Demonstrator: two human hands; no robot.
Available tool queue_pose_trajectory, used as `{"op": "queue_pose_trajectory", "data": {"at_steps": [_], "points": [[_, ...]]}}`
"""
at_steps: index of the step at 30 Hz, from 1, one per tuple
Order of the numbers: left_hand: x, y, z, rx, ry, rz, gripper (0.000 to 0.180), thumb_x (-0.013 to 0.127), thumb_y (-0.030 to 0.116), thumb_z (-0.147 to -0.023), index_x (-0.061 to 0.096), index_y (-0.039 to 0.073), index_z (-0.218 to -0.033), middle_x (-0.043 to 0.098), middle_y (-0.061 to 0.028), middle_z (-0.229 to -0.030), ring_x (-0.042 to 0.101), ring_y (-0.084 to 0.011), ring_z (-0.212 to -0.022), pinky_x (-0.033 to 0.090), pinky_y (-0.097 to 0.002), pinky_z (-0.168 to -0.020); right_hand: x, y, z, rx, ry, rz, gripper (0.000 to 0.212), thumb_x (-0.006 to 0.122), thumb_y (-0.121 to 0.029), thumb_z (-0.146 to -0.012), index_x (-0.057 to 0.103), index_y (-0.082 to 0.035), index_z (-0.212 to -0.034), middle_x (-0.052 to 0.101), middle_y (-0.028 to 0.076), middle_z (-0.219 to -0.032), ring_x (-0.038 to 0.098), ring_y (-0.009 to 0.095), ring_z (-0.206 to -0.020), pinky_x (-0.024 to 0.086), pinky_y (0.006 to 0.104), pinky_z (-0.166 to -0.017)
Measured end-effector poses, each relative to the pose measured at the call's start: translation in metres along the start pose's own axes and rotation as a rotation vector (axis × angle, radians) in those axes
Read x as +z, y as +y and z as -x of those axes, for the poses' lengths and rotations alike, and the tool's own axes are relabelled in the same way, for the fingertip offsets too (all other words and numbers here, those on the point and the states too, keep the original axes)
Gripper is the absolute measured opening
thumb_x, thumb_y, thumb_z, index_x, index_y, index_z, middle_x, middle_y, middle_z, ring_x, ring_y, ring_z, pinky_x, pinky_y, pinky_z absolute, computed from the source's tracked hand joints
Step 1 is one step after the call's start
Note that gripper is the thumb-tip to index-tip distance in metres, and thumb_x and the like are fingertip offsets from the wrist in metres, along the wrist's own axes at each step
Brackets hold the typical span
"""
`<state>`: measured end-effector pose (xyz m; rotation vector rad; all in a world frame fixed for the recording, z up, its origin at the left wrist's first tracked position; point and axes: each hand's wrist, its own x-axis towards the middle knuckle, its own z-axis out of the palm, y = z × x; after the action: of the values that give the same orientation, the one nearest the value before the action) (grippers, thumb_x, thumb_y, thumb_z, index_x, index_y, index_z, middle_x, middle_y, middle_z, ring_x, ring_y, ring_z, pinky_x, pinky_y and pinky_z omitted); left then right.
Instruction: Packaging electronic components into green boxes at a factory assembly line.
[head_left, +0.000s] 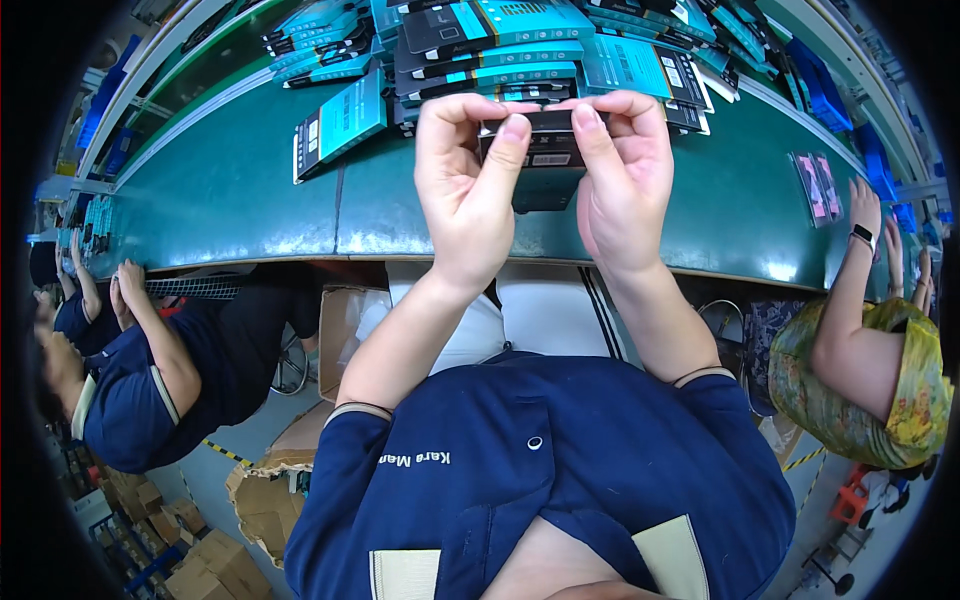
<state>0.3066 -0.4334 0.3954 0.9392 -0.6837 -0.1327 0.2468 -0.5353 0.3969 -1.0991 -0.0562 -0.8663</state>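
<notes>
Above the front part of the green table, both hands grip one slim dark box [548, 185] with a white label on its near end. My left hand [462, 195] pinches the left corner of that end between thumb and bent fingers. At the opposite corner, my right hand [625, 195] pinches likewise, its thumb pressed on the top edge. The fingers partly hide the box's far side, so I cannot tell whether its flap is closed. Just beyond my hands rises a stack of teal-and-black boxes [490, 75].
A single teal box [342, 122] lies left of the stack on the green table [240, 210]. More teal boxes [640, 68] are piled at right. Pink-and-dark packages [817, 188] lie near a co-worker [850, 350]. Another person [170, 370] sits at left, beside an open carton [270, 500].
</notes>
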Motion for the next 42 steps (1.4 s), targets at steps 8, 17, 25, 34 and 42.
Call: {"op": "queue_pose_trajectory", "data": {"at_steps": [8,17,25,34,42], "points": [[-0.033,-0.003,0.013,0.379,-0.035,-0.809,0.032,0.061,0.017,-0.098,0.059,0.007,-0.128,0.056,-0.0134,-0.129,0.053,-0.0212,-0.118,0.042,-0.0326,-0.099,-0.027,0.012,0.031,-0.494,-0.133,0.794,0.031,0.076,-0.001,-0.08,0.054,-0.008,-0.1,0.064,0.011,-0.1,0.066,0.025,-0.092,0.053,0.0344,-0.081],[-0.149,0.093,0.028,-0.245,0.379,-0.459,0.067,0.062,-0.005,-0.091,0.029,-0.003,-0.15,0.053,-0.0196,-0.134,0.063,-0.0214,-0.108,0.051,-0.0291,-0.091,-0.114,-0.065,0.004,-0.559,-0.465,1.536,0.013,0.075,-0.01,-0.079,0.066,-0.005,-0.086,0.069,0.011,-0.098,0.067,0.03,-0.096,0.053,0.0407,-0.084],[-0.348,0.087,-0.019,-0.299,0.287,-1.957,0.059,0.07,0.043,-0.086,0.064,-0.001,-0.126,0.055,-0.0316,-0.131,0.055,-0.0411,-0.122,0.042,-0.0427,-0.105,-0.368,-0.143,0.0,0.145,0.209,2.299,0.052,0.05,-0.041,-0.099,0.06,0.006,-0.118,0.062,0.029,-0.118,0.059,0.044,-0.11,0.046,0.0486,-0.094],[-0.17,0.039,-0.051,0.16,-0.345,-1.883,0.062,0.073,0.016,-0.08,0.051,0.01,-0.138,0.058,-0.0199,-0.131,0.061,-0.0342,-0.115,0.051,-0.0404,-0.094,-0.175,-0.097,0.055,-0.21,0.194,2.147,0.03,0.077,-0.025,-0.082,0.062,0.001,-0.083,0.067,0.021,-0.103,0.061,0.039,-0.102,0.047,0.0447,-0.091],[-0.163,0.069,0.03,0.222,-0.268,-0.709,0.024,0.077,0.005,-0.072,0.079,0.012,-0.094,0.054,-0.023,-0.138,0.044,-0.0404,-0.136,0.037,-0.0483,-0.111,-0.183,-0.094,0.057,0.076,0.109,1.734,0.033,0.081,-0.02,-0.074,0.057,-0.002,-0.089,0.06,0.02,-0.125,0.053,0.036,-0.114,0.044,0.0421,-0.098]]}}
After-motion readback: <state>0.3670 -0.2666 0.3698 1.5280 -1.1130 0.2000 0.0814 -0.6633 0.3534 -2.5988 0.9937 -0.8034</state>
